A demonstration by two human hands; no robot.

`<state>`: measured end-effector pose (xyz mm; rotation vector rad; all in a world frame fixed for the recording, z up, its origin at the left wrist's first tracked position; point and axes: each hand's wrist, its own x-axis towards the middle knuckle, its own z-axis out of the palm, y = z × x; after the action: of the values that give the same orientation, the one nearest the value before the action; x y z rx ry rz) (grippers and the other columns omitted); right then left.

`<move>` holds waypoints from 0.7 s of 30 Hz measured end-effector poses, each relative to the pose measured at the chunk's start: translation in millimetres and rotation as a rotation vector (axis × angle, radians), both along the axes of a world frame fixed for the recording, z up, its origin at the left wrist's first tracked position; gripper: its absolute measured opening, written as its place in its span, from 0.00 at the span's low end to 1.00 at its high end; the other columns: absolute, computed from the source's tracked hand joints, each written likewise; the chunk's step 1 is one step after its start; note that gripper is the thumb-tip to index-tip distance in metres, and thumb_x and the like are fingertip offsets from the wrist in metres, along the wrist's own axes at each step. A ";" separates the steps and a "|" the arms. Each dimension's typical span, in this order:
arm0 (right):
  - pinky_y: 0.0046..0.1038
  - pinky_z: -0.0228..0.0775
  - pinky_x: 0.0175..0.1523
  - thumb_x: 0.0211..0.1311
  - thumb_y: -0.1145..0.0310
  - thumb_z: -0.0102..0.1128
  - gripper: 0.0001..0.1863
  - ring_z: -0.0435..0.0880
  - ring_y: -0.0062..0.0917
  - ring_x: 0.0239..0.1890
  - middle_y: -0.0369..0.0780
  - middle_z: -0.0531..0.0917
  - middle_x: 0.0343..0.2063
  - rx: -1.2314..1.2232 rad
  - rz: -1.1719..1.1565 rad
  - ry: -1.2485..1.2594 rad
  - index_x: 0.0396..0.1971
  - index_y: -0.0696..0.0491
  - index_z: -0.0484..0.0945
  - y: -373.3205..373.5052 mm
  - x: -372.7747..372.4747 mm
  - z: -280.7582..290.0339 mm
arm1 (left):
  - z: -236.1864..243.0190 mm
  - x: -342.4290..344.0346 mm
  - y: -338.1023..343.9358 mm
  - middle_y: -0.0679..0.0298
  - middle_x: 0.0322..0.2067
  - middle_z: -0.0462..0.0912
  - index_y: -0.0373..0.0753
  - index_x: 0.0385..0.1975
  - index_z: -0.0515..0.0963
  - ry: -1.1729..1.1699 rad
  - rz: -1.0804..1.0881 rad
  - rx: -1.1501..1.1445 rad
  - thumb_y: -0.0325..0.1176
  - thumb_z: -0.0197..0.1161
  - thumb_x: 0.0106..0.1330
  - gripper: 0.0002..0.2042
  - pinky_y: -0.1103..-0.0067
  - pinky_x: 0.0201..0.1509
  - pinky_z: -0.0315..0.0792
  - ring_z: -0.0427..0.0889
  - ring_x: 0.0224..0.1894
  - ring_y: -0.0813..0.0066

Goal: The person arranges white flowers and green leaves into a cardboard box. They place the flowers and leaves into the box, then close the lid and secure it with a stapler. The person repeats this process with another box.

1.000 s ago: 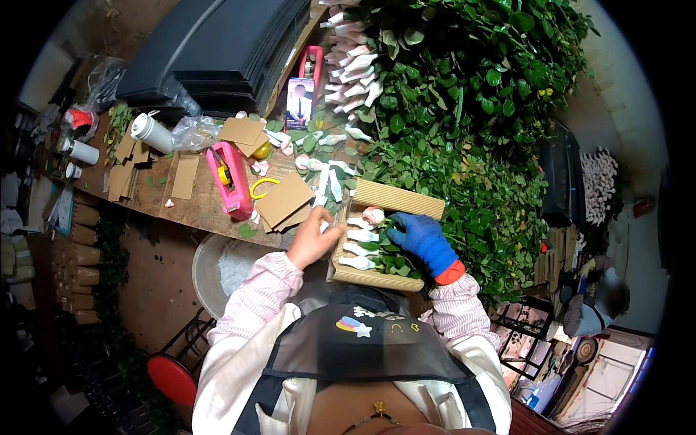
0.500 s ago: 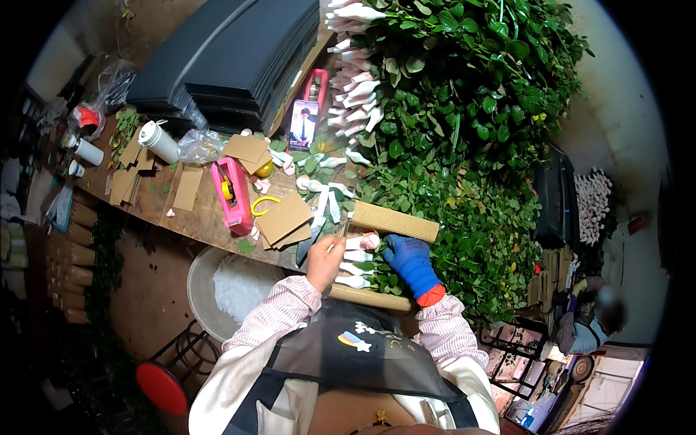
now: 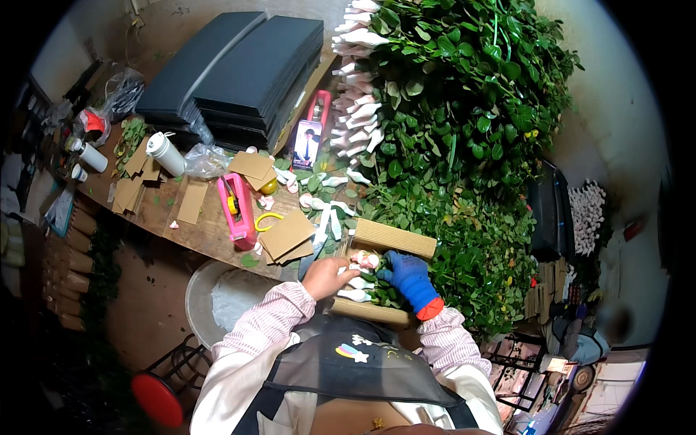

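Note:
A pale pink rose with a bare bloom lies between my two hands, over a corrugated cardboard wrap. My right hand, in a blue knit glove, is closed around its stem just below the bloom. Bare, my left hand has thumb and fingers drawn together at the bloom's left side; whatever they pinch is too small to make out. Several sleeved rose heads in white lie below my fingers, inside the wrap, their leafy stems pointing right.
Left on the wooden table are cardboard pieces, a pink tape dispenser, yellow-handled scissors and a white bottle. A phone stands behind. Leafy rose stems pile up right. A tub stands below the table edge.
My left fingers have come up to the bloom, from a small gap to its left. The rose has shifted slightly left in my right hand. The whole view has tilted a little.

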<state>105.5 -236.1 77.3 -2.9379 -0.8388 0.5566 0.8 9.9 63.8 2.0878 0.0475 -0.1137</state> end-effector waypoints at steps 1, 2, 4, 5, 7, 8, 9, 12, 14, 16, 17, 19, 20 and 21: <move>0.45 0.77 0.45 0.55 0.39 0.72 0.29 0.88 0.42 0.41 0.43 0.88 0.35 -0.003 -0.011 0.002 0.49 0.43 0.79 -1.1 -1.1 0.0 | -3.1 1.3 -2.9 0.50 0.27 0.86 0.38 0.33 0.85 -0.035 -0.016 -0.032 0.53 0.72 0.65 0.20 0.62 0.39 0.78 0.87 0.33 0.49; 0.45 0.77 0.45 0.55 0.38 0.72 0.29 0.88 0.42 0.41 0.43 0.88 0.35 -0.005 -0.022 0.005 0.49 0.43 0.79 -1.6 -1.9 0.4 | -5.5 0.2 -6.1 0.51 0.28 0.86 0.37 0.32 0.86 -0.072 -0.004 -0.047 0.48 0.70 0.68 0.18 0.62 0.39 0.78 0.87 0.32 0.50; 0.45 0.77 0.44 0.55 0.37 0.71 0.30 0.88 0.41 0.40 0.43 0.88 0.35 0.011 -0.007 -0.045 0.49 0.43 0.78 0.3 -6.2 -2.6 | -16.5 -3.1 -10.1 0.52 0.27 0.86 0.35 0.31 0.85 -0.064 0.049 -0.165 0.44 0.71 0.68 0.16 0.64 0.37 0.78 0.87 0.31 0.56; 0.44 0.77 0.43 0.56 0.38 0.71 0.30 0.88 0.41 0.40 0.43 0.88 0.35 -0.001 -0.007 -0.054 0.49 0.43 0.78 1.5 -5.5 -2.9 | -23.5 -4.0 -13.5 0.52 0.26 0.85 0.34 0.30 0.85 -0.060 0.075 -0.225 0.42 0.71 0.68 0.15 0.65 0.37 0.78 0.88 0.30 0.59; 0.44 0.77 0.43 0.56 0.38 0.71 0.29 0.89 0.40 0.40 0.42 0.88 0.34 -0.024 -0.019 -0.069 0.49 0.43 0.77 3.8 -9.1 0.3 | -28.9 -5.8 -23.2 0.58 0.24 0.84 0.32 0.28 0.83 0.004 0.147 -0.372 0.35 0.70 0.67 0.12 0.72 0.32 0.75 0.83 0.26 0.74; 0.43 0.77 0.44 0.56 0.39 0.71 0.28 0.89 0.40 0.40 0.42 0.88 0.35 -0.036 -0.020 -0.056 0.48 0.43 0.77 7.1 -10.4 2.0 | -31.4 -8.0 -25.5 0.59 0.23 0.83 0.31 0.28 0.82 -0.051 0.175 -0.355 0.34 0.70 0.67 0.11 0.73 0.32 0.74 0.81 0.26 0.76; 0.42 0.77 0.44 0.56 0.40 0.70 0.27 0.89 0.39 0.41 0.41 0.88 0.35 -0.051 -0.026 -0.047 0.47 0.44 0.77 9.7 -10.2 5.4 | -26.2 -5.5 -29.1 0.60 0.22 0.83 0.31 0.27 0.82 -0.109 0.197 -0.342 0.32 0.69 0.67 0.11 0.74 0.31 0.73 0.79 0.25 0.79; 0.43 0.77 0.43 0.57 0.40 0.70 0.27 0.89 0.39 0.40 0.41 0.88 0.36 -0.035 -0.009 -0.084 0.48 0.43 0.77 8.1 -11.9 -0.8 | -19.3 -9.4 -33.8 0.66 0.21 0.81 0.32 0.25 0.81 -0.096 0.371 -0.512 0.30 0.67 0.67 0.09 0.77 0.31 0.71 0.75 0.26 0.83; 0.44 0.76 0.42 0.59 0.40 0.69 0.27 0.89 0.39 0.39 0.42 0.88 0.36 -0.056 -0.001 -0.117 0.49 0.43 0.76 5.4 -12.0 -5.7 | -29.3 -9.7 -26.5 0.71 0.21 0.78 0.34 0.24 0.79 -0.169 0.489 -0.552 0.28 0.66 0.67 0.09 0.78 0.32 0.69 0.72 0.26 0.84; 0.43 0.77 0.42 0.60 0.41 0.68 0.27 0.88 0.39 0.39 0.42 0.88 0.36 -0.009 0.015 -0.091 0.52 0.42 0.77 0.9 -13.9 2.0 | -9.2 -3.5 3.6 0.72 0.22 0.76 0.36 0.22 0.75 -0.262 0.548 -0.598 0.26 0.63 0.68 0.10 0.79 0.31 0.67 0.70 0.27 0.85; 0.43 0.77 0.43 0.61 0.42 0.68 0.27 0.88 0.39 0.39 0.42 0.88 0.35 0.018 0.033 -0.076 0.54 0.41 0.77 -1.3 -15.6 9.8 | -14.5 -3.2 18.5 0.72 0.23 0.76 0.37 0.23 0.74 -0.376 0.537 -0.554 0.25 0.63 0.68 0.10 0.79 0.31 0.67 0.70 0.28 0.85; 0.44 0.77 0.41 0.64 0.44 0.66 0.26 0.88 0.41 0.35 0.43 0.88 0.32 0.167 0.009 -0.091 0.57 0.39 0.79 -2.1 -28.0 44.2 | -28.7 -18.2 33.8 0.71 0.24 0.77 0.37 0.24 0.73 -0.289 0.390 -0.485 0.27 0.64 0.68 0.10 0.78 0.32 0.68 0.71 0.29 0.85; 0.44 0.77 0.40 0.64 0.45 0.65 0.25 0.88 0.42 0.35 0.43 0.88 0.31 0.210 0.001 -0.105 0.57 0.40 0.79 2.8 -32.9 66.3 | -32.7 -27.8 41.6 0.71 0.25 0.77 0.37 0.24 0.73 -0.249 0.326 -0.442 0.27 0.64 0.68 0.10 0.77 0.33 0.68 0.71 0.29 0.84; 0.44 0.77 0.40 0.65 0.46 0.65 0.25 0.88 0.42 0.34 0.44 0.88 0.31 0.252 -0.014 -0.119 0.58 0.41 0.80 5.5 -37.3 81.8 | -26.2 -39.2 51.0 0.66 0.26 0.79 0.36 0.28 0.74 0.126 0.221 -0.350 0.33 0.69 0.68 0.12 0.74 0.35 0.71 0.75 0.30 0.79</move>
<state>68.2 -230.6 159.1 -2.7646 -0.8297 0.2549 -38.4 60.8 37.6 1.7115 0.3120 -0.1098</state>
